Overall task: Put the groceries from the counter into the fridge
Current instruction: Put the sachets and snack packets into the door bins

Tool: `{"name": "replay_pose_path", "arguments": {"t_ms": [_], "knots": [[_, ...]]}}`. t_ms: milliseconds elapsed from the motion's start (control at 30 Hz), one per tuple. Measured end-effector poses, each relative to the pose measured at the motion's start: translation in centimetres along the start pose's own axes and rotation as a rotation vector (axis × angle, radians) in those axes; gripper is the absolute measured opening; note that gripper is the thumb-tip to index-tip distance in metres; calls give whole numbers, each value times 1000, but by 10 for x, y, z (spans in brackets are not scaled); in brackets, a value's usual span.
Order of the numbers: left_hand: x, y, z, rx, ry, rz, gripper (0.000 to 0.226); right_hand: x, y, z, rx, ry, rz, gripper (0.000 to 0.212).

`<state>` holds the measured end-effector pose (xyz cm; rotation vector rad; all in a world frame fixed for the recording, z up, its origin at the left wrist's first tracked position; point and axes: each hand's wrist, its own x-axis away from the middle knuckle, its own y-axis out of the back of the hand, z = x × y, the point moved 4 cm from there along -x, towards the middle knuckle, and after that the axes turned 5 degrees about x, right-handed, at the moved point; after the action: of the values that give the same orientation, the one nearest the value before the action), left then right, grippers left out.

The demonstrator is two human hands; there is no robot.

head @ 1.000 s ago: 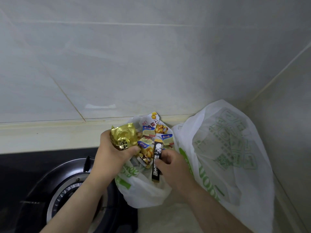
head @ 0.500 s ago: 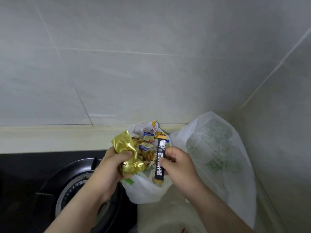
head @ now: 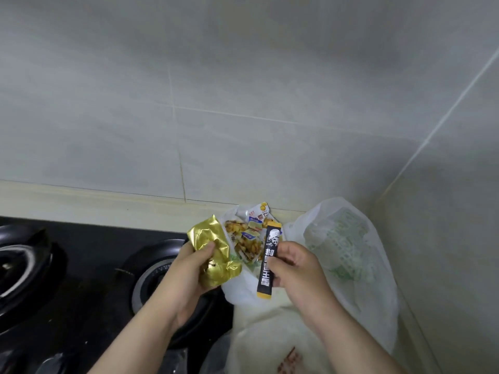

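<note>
Step in hand: unloading the white plastic bag (head: 351, 265), lower centre, on the desk beside the stove (head: 89, 265). Left hand (head: 186, 273) is curled round a gold foil packet (head: 213, 249). Right hand (head: 297, 268) pinches a black stick sachet (head: 268, 261). More snack packets (head: 244, 240) sit in the bag mouth. Fridge not in view. Next, probably: turn and carry both to it.

Pale counter (head: 108, 209) runs along the tiled wall and into the corner. Black hob (head: 89, 265) is set in it on the left, with two round burners showing: left burner (head: 16, 260) at the frame edge, right burner (head: 151, 268) nearer the middle. Right of the hob, a white bag (head: 351, 255) with green print slumps in the corner. Just beside it, a smaller bag (head: 243, 290) sits open, snack packets (head: 243, 238) inside. Closest to us, a pale bag (head: 270, 344) with red print.
</note>
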<state>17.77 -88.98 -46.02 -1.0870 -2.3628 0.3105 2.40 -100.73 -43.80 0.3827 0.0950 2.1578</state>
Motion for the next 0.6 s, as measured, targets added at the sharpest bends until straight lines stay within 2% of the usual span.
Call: {"name": "replay_pose_path", "arguments": {"t_ms": [167,333,600], "knots": [[48,20,-7,5,-28,-110,22,23,-24,17,20,31,126,19],[104,43,-21,-1,-159,-240,49,42,-59,29,62,75,293,15],[198,64,-9,209,-244,-462,12,92,-92,43,110,194,574,22]]}}
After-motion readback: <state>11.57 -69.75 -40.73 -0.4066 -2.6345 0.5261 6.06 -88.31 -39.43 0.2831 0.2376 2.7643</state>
